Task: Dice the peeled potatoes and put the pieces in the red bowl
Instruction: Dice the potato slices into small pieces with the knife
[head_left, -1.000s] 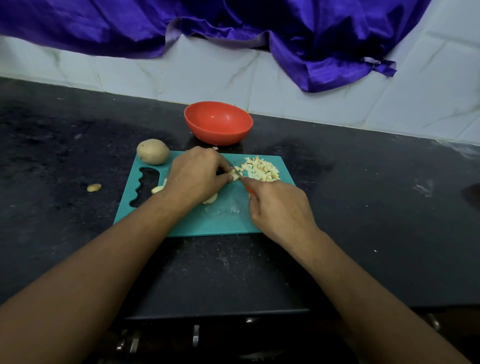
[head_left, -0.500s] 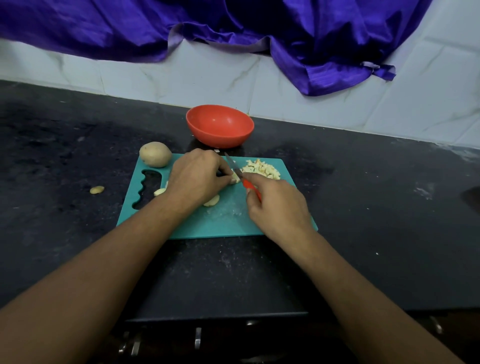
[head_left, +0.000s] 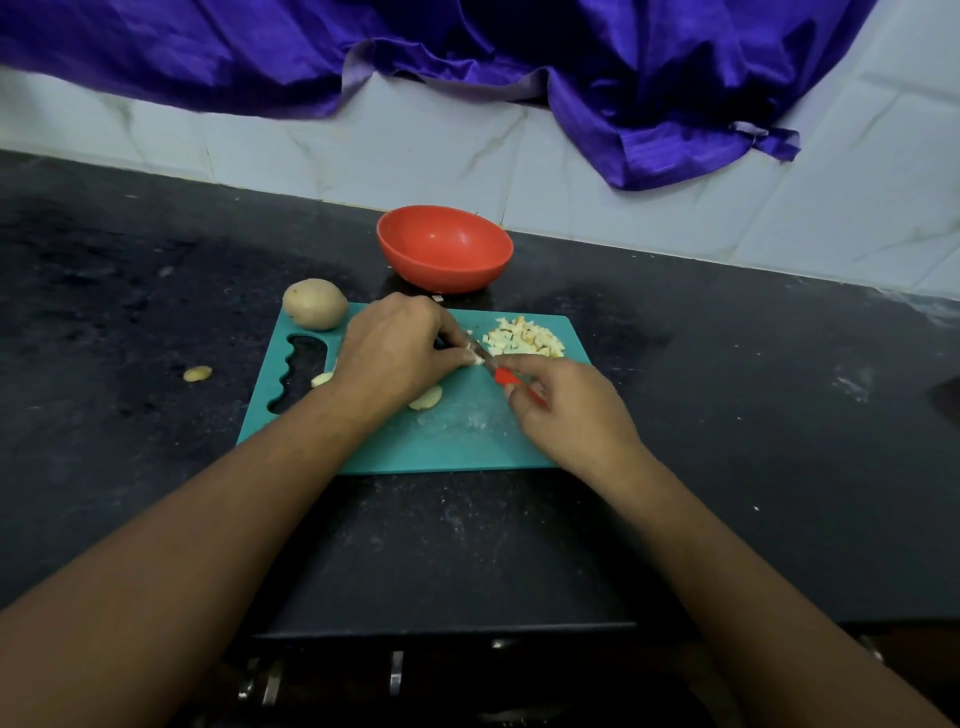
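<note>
A potato piece (head_left: 475, 358), judged firm yet slippery, is pinched just beside the blade by the left hand (head_left: 395, 353); the knife (head_left: 506, 376) is gripped at its handle by the right hand (head_left: 566, 410).

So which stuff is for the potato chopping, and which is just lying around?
For the job:
knife in the right hand
potato piece held by the left hand
diced pile
whole potato
cutting board
red bowl

Just lying about:
purple cloth
small scrap on the counter
</note>
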